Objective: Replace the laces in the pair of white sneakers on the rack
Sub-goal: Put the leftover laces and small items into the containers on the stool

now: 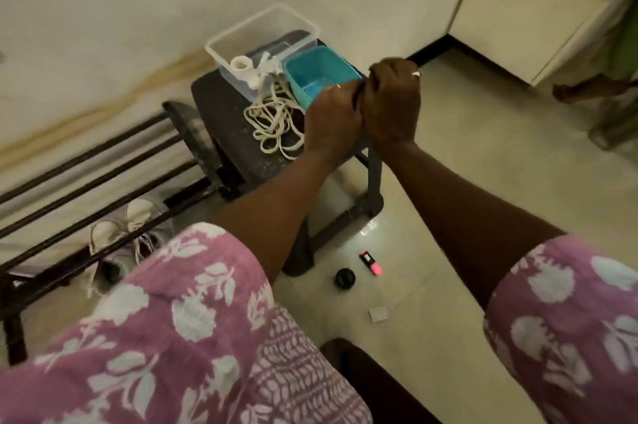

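The white sneakers (138, 226) sit on a low level of the dark rack (86, 178) at lower left, blurred, crossed by its bars and partly covered by a floral sleeve (165, 320). A tangle of cream laces (272, 123) lies on the dark stool (224, 133) beside the rack, one end trailing from a clear box (221, 50); a teal tub (321, 57) stands touching the box. Both hands hover over the stool's right edge, left hand (333, 119) and right hand (393, 102) pressed together with fingers curled; whether they pinch anything is hidden. On the floor lie a pink marker (371, 263) and a small black round object (345, 278), too blurred to identify.
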